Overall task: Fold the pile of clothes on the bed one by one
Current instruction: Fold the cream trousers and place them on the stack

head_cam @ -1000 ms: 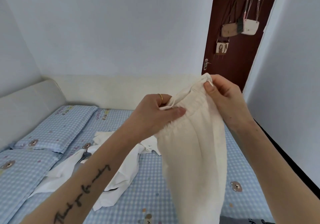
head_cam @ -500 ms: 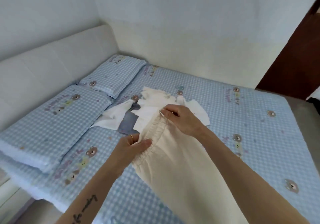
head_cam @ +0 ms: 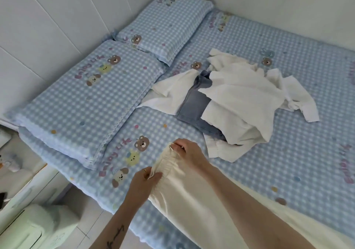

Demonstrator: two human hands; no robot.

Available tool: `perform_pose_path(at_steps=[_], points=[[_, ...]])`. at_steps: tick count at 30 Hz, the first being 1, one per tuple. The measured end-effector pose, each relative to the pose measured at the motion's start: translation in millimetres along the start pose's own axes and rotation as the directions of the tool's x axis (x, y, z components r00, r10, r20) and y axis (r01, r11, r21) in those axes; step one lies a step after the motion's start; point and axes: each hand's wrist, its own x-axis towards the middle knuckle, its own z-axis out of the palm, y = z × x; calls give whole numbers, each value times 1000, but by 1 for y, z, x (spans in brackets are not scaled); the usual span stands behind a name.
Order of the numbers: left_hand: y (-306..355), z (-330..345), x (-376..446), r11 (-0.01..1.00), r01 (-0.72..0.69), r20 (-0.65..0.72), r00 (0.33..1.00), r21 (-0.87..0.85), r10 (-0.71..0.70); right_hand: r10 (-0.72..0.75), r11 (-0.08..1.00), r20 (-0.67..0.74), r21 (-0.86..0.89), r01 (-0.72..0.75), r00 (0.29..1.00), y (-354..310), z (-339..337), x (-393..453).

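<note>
Trousers going down flat at the bed's near edge.
Both my hands pinched the cream trousers (head_cam: 192, 196) by the waistband, left hand (head_cam: 143, 181) and right hand (head_cam: 189, 152) apart; best I pulled it taut before smoothing, clear of the pile (head_cam: 230, 102).

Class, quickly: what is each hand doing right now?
Left hand: pinches the gathered waistband of the cream fabric trousers.
Right hand: grips the same waistband's far end.

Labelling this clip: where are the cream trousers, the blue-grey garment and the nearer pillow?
cream trousers (head_cam: 192, 196): head view, upper leg below waistband.
blue-grey garment (head_cam: 194, 104): head view, exposed middle.
nearer pillow (head_cam: 86, 102): head view, centre of top.
</note>
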Motion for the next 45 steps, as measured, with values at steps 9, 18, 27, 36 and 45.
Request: perform_pose_path(at_steps=[9,18,27,36,45], points=[[-105,-22,149,973,106,-23,994,205,-104,82,996,42,-49,-80,996,82,141,138],[-130,-3,178,730,163,-245,969,664,7,4,971,-127,-238,-34,992,128,156,118],[-55,145,180,87,-758,608,581,647,541,369,737,-381,-435,-517,848,260,25,-121],[-43,158,194,144,-637,434,656,757,617,252,812,-487,-363,-456,836,304,-22,-138],[-32,248,161,80,-714,549,600,696,582,578,622,-473,-272,-734,665,388,-95,-254]])
